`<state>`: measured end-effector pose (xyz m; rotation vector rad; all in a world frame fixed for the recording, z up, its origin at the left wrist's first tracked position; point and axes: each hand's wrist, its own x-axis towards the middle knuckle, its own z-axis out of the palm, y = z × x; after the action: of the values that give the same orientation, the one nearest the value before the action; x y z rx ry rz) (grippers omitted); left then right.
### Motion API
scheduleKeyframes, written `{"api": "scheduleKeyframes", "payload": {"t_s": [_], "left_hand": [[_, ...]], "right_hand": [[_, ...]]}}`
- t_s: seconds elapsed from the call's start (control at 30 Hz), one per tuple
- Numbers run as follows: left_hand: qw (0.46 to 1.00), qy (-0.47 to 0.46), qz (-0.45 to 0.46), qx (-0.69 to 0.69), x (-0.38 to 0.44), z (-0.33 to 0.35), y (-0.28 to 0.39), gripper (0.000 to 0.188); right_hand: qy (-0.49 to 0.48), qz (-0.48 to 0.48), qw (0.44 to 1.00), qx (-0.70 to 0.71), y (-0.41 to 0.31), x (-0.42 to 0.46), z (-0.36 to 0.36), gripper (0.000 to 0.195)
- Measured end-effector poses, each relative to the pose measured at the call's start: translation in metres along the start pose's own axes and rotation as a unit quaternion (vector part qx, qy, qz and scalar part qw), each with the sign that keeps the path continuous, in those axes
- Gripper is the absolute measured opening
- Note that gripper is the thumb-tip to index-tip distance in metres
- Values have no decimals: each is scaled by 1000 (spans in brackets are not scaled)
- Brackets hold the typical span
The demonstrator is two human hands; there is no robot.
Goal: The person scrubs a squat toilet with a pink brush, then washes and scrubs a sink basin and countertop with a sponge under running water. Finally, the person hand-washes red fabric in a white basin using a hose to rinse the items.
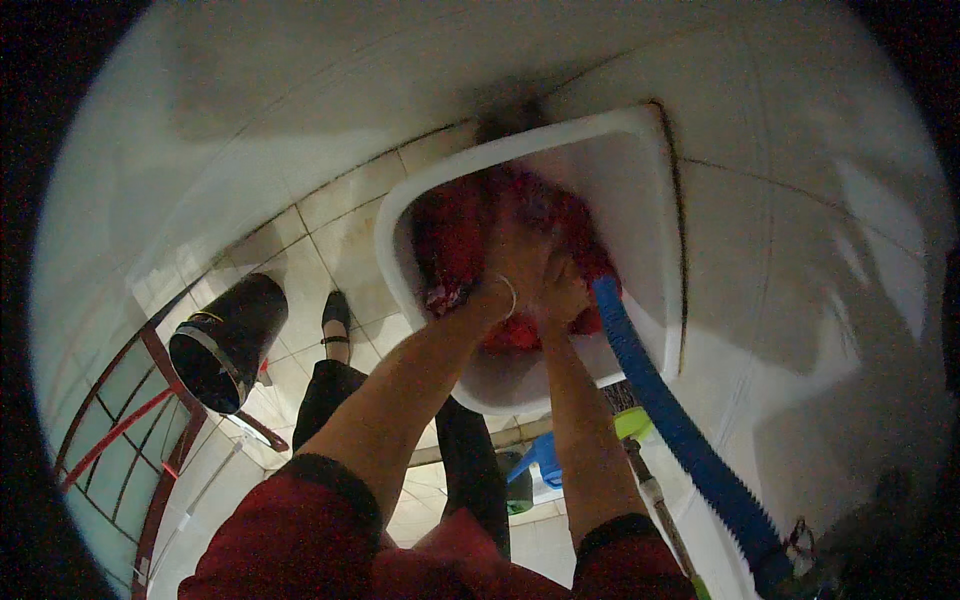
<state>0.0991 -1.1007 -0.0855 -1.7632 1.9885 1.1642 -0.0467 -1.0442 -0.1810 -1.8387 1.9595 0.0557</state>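
A wet-looking bundle of red cloth (pixel 454 244) with darker patterned patches lies in a white wall-side sink (pixel 645 195). Both of my hands are down in the basin, close together on the cloth. My left hand (pixel 517 255), with a pale bangle (pixel 511 296) at its wrist, has hold of the fabric; its fingers are blurred. Close beside it, my right hand (pixel 566 289) is curled on the cloth. A blue ribbed hose (pixel 660 397) comes over the sink's near right rim and ends beside my right hand.
To the left, a dark cylindrical bin (pixel 232 337) stands on the tiled floor near a red-framed glass door (pixel 127 427). My black shoe (pixel 337 319) is left of the sink. Below are a blue plastic item (pixel 544 461), a green item (pixel 634 424) and a pole (pixel 660 510).
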Motion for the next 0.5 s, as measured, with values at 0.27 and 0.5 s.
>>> {"api": "scheduleKeyframes", "payload": {"t_s": [0.27,0.5], "left_hand": [[880,425,104,-186,115,91,-48,23],[909,368,164,106,102,3,-38,26]], "right_hand": [[-22,-138,988,-69,-18,63,-25,36],[30,-167,984,-47,-20,120,-17,28]]}}
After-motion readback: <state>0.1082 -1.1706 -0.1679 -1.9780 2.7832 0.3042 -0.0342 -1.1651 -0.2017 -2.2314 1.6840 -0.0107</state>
